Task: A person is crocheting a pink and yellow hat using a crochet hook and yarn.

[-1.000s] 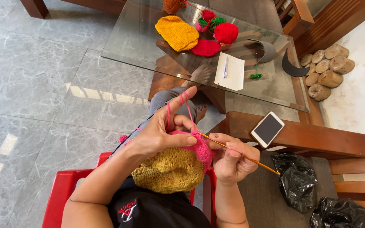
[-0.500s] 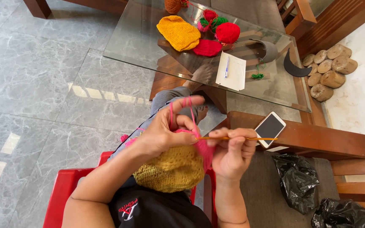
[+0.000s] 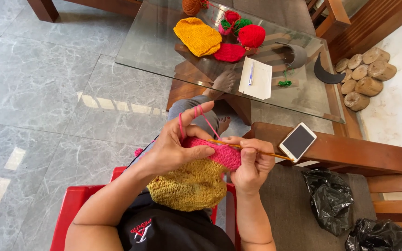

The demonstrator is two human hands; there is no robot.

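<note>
Mustard body looked finished, pink band only partly built: left hand [image 3: 175,151] pinched the crochet piece [image 3: 196,179] over the lap, yarn [image 3: 201,114] over fingers; right hand [image 3: 252,165] closed around the hook [image 3: 257,151].

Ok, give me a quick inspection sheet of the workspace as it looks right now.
Surface: glass table ahead; work is done over the lap on a red chair.
Job's things: pink-and-mustard crochet piece, crochet hook, pink yarn looped over the left index finger.
Clutter: yellow crochet piece, red crochet pieces, paper with pen, phone on a wooden armrest.
Hands: left hand grips the piece; right hand holds the hook.
Cables: nothing seen.
Surroundings: grey tile floor, black bags, stacked logs.
</note>
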